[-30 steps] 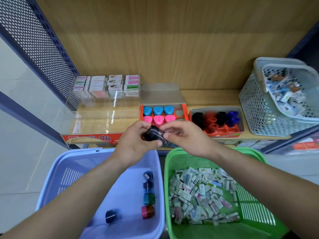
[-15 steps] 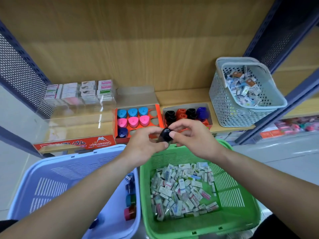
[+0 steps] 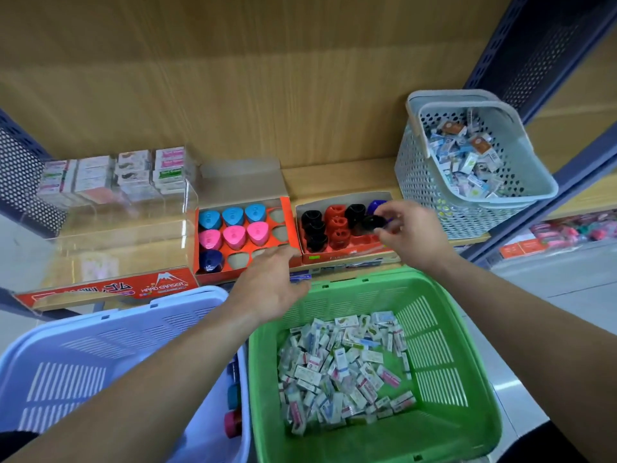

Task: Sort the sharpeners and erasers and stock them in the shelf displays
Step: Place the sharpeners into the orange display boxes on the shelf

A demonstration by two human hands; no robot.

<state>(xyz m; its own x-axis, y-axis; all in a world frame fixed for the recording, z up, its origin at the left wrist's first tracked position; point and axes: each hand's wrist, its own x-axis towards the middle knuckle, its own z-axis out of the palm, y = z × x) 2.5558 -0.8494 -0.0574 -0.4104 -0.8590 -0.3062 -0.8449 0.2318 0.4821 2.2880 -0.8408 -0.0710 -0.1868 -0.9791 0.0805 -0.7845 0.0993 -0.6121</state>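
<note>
A person's right grip [image 3: 414, 237] pinched a dark sharpener [image 3: 371, 222] over the display box [image 3: 344, 254] of black, red and blue sharpeners on the shelf. The left grip [image 3: 270, 284] hung open and empty by the orange box [image 3: 289, 223], above a green basket [image 3: 444, 355] of erasers [image 3: 340, 369].

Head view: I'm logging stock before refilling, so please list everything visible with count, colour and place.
Triangular sharpeners: seven; three blue, three pink, one navy; orange tray, shelf centre.
Barrel sharpeners: about eight; black, red, blue; box right of that tray.
Boxed erasers: many stacks, mixed colours; clear display, shelf left.
Grey basket: one; shelf right, holding loose erasers.
Green basket: one; front right, holding many wrapped erasers.
Lilac basket: one; front left, a few loose sharpeners, partly hidden.
Left hand: open, near the orange tray's front.
Right hand: pinches a dark sharpener over the box.
</note>
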